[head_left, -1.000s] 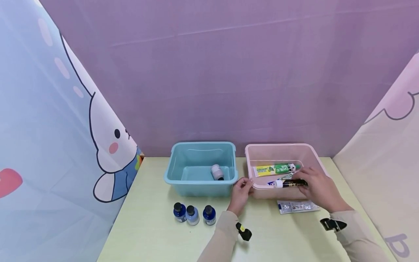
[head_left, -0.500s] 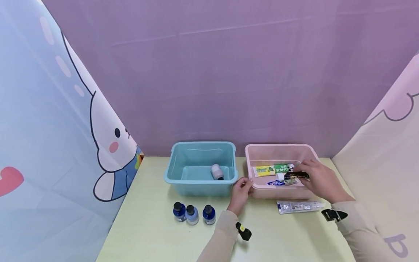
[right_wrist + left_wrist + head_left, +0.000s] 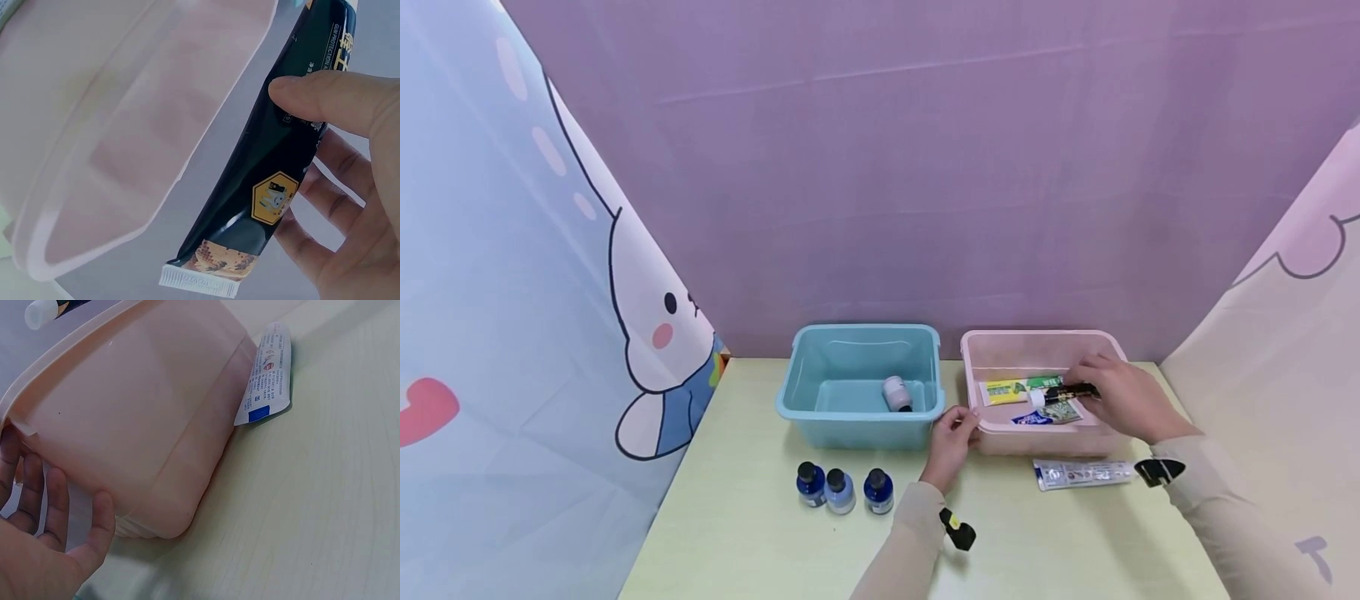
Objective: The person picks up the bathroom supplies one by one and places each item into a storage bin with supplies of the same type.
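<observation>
Apparently under half done: right hand pinches a dark tube over the pink bin; curled left hand grips its near-left corner. Inside, two tubes; in front, a silver tube; leftward, three loose bottles, another in a blue bin.

We are looking at a purple cloth that is hanging behind a pale table. On the left, a light-blue printed cloth is showing a white rabbit and a red heart; on the right, a cream-and-pink cloth is bearing a dark curved outline. On the table we are seeing a teal bin, where a pale bottle is lying tipped over. In front, two dark-blue bottles are standing, a lighter-blue, black-capped bottle between them.
</observation>
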Demonstrator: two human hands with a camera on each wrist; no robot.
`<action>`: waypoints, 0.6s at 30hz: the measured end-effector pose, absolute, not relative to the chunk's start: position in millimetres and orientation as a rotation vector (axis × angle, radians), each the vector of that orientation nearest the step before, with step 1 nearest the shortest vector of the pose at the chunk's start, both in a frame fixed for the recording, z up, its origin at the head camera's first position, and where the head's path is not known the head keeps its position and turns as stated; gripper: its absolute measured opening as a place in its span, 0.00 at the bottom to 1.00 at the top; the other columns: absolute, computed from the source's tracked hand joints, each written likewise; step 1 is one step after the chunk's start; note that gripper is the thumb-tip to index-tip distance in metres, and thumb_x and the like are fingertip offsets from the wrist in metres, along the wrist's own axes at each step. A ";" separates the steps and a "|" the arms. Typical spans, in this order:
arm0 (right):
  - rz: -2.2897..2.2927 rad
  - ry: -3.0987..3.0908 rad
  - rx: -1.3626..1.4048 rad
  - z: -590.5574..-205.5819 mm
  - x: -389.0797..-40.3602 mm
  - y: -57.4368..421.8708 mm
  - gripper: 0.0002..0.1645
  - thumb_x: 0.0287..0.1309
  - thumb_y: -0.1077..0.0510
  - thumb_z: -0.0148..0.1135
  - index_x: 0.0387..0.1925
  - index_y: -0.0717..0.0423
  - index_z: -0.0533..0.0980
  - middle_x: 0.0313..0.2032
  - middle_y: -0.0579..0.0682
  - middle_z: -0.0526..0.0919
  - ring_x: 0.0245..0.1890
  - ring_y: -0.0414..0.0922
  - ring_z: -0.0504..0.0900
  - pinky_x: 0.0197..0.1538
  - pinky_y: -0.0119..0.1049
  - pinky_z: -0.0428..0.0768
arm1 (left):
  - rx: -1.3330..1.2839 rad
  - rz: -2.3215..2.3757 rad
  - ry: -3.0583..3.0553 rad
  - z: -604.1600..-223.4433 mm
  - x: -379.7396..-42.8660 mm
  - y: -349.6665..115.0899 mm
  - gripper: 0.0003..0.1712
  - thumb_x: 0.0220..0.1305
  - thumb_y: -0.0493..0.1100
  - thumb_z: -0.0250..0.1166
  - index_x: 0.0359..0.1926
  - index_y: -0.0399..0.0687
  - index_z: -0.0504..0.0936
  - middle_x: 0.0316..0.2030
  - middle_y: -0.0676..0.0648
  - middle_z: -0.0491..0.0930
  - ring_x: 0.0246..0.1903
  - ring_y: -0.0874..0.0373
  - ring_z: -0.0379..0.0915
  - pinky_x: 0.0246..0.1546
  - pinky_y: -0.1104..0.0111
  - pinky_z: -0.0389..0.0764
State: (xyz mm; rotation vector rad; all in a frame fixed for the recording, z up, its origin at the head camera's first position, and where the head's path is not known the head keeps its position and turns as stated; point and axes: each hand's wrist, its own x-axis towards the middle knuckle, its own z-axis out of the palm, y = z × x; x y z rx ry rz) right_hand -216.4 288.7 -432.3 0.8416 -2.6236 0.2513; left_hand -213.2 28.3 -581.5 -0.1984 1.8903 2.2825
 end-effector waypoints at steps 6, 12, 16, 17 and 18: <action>0.250 -2.667 0.893 -429.9 -225.0 287.2 0.19 0.43 0.69 0.78 0.36 0.47 0.86 0.37 0.43 0.84 0.43 0.48 0.83 0.42 0.50 0.84 | -0.210 2.263 1.903 -581.8 -212.6 28.1 0.20 0.71 0.55 0.64 0.48 0.43 0.82 0.41 0.50 0.79 0.40 0.57 0.79 0.52 0.59 0.85; 0.227 -2.664 0.973 -430.5 -239.5 284.2 0.20 0.40 0.69 0.80 0.35 0.46 0.85 0.37 0.42 0.84 0.46 0.48 0.81 0.53 0.52 0.79 | -0.217 2.286 1.884 -581.8 -213.5 28.4 0.17 0.71 0.55 0.65 0.45 0.46 0.82 0.41 0.49 0.79 0.40 0.57 0.79 0.54 0.56 0.85; 0.208 -2.688 1.026 -430.3 -249.2 282.3 0.21 0.40 0.70 0.80 0.35 0.47 0.85 0.37 0.43 0.84 0.45 0.48 0.82 0.56 0.54 0.77 | -0.214 2.282 1.877 -582.4 -214.0 28.5 0.20 0.71 0.55 0.65 0.48 0.42 0.82 0.41 0.49 0.79 0.40 0.57 0.79 0.54 0.56 0.84; 0.208 -2.700 1.031 -430.1 -251.4 281.9 0.20 0.40 0.70 0.80 0.35 0.47 0.85 0.37 0.43 0.85 0.44 0.48 0.83 0.55 0.54 0.78 | -0.213 2.283 1.874 -582.5 -214.1 28.5 0.21 0.71 0.54 0.65 0.49 0.41 0.81 0.41 0.49 0.79 0.40 0.57 0.79 0.54 0.56 0.84; 0.205 -2.710 1.036 -430.1 -253.5 281.7 0.20 0.40 0.70 0.79 0.34 0.47 0.85 0.37 0.43 0.85 0.44 0.48 0.83 0.54 0.53 0.79 | -0.213 2.283 1.873 -582.5 -214.1 28.5 0.22 0.71 0.54 0.65 0.50 0.40 0.81 0.42 0.49 0.79 0.40 0.57 0.79 0.54 0.56 0.84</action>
